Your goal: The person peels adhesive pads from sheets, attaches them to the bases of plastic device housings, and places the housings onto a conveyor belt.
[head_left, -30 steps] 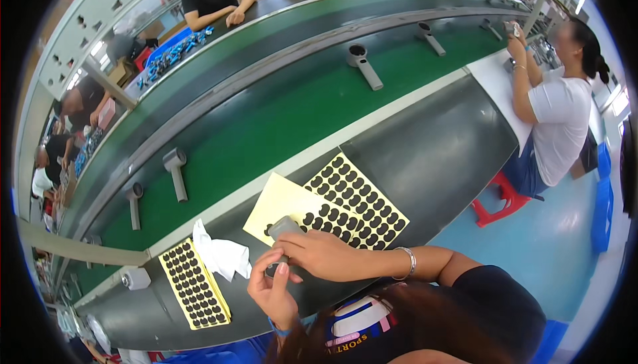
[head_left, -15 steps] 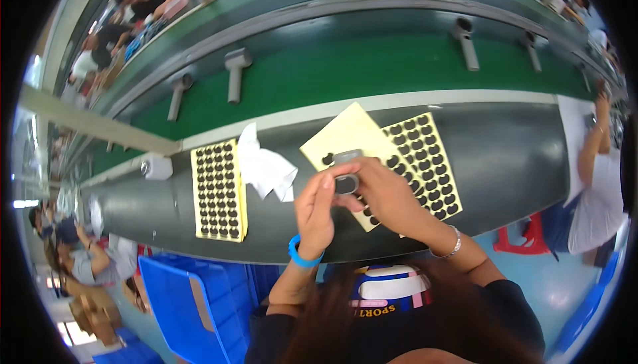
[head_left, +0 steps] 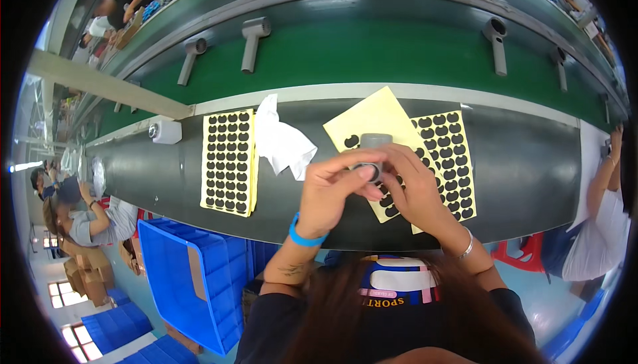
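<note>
Just over the near edge of the worktable I hold a grey hair dryer body (head_left: pixel 376 140), its dark round end turned toward me. My left hand (head_left: pixel 332 188) is wrapped round it, with the thumb on the rim of that end. My right hand (head_left: pixel 415 191) closes on it from the right side, fingers curled at the round end. Beneath both hands lies a yellow sheet (head_left: pixel 382 113) with black rounded stickers, partly bare. Another sticker sheet (head_left: pixel 458 164) sits under it to the right. My hands hide part of the dryer and of the sheets.
To the left are a stack of sticker sheets (head_left: pixel 227 164), a crumpled white cloth or paper (head_left: pixel 286 148) and a small white container (head_left: pixel 166 132). Beyond the table, a green conveyor (head_left: pixel 372 45) carries grey hair dryers (head_left: pixel 252 41). A blue crate (head_left: pixel 193 277) stands lower left; co-workers sit both sides.
The view has shifted, so the table appears higher and further right. My left thumb has moved onto the dryer's round end, and my right fingers have curled closer around it.
</note>
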The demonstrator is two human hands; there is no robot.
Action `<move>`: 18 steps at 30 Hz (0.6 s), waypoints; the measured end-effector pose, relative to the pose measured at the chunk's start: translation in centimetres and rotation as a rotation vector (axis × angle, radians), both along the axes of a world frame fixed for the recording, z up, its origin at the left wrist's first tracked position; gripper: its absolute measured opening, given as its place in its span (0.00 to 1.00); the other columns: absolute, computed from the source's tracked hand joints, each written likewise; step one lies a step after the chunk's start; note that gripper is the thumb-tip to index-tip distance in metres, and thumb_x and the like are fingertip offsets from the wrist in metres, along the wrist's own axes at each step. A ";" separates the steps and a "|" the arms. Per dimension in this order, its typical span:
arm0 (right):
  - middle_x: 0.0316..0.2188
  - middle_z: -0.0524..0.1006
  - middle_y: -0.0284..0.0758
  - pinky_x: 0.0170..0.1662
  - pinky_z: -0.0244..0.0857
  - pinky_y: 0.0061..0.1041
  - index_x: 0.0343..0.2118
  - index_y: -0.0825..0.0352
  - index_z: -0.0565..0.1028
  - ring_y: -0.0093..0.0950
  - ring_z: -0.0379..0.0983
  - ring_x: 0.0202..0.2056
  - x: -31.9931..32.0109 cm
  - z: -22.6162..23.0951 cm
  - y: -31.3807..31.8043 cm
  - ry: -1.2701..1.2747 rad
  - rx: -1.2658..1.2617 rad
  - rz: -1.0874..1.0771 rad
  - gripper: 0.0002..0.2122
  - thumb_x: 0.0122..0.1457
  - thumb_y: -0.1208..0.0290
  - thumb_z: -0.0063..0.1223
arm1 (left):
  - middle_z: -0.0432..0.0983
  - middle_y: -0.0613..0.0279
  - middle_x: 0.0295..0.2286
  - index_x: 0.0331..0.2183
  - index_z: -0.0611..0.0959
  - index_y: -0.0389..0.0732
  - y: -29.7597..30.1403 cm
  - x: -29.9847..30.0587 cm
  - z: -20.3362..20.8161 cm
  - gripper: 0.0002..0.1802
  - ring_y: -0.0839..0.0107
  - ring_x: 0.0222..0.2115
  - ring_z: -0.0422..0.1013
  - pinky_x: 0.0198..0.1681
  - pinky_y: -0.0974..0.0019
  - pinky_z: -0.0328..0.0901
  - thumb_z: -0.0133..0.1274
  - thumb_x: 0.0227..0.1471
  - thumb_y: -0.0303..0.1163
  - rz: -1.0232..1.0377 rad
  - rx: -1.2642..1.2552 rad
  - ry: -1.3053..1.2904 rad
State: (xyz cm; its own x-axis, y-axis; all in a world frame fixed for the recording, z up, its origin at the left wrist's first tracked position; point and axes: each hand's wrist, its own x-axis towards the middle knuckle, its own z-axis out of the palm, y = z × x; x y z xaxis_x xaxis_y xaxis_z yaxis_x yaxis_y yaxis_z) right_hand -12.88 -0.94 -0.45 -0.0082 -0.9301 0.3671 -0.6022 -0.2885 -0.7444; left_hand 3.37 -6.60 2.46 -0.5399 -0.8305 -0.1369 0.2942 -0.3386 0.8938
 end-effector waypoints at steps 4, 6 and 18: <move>0.40 0.72 0.40 0.35 0.69 0.24 0.46 0.68 0.69 0.29 0.74 0.34 -1.9 -0.8 -0.1 -0.123 0.095 -0.160 0.16 0.54 0.81 0.53 | 0.77 0.55 0.37 0.40 0.81 0.31 -4.5 -0.9 1.3 0.11 0.73 0.23 0.75 0.26 0.74 0.71 0.52 0.54 0.24 -0.080 -0.181 -0.025; 0.38 0.72 0.39 0.36 0.69 0.25 0.44 0.68 0.70 0.29 0.73 0.34 -3.4 -1.6 0.0 -0.090 0.146 -0.243 0.14 0.53 0.81 0.54 | 0.77 0.58 0.32 0.39 0.82 0.31 -7.8 -3.6 1.0 0.10 0.77 0.21 0.72 0.24 0.76 0.67 0.53 0.54 0.25 -0.076 -0.422 -0.090; 0.62 0.57 0.38 0.62 0.39 0.42 0.58 0.69 0.61 0.34 0.51 0.63 -2.5 -4.4 4.8 0.518 0.381 -0.182 0.31 0.54 0.59 0.56 | 0.79 0.60 0.35 0.34 0.82 0.39 -20.9 -15.4 -9.8 0.07 0.58 0.33 0.75 0.36 0.61 0.70 0.54 0.49 0.25 -0.192 -1.529 -0.557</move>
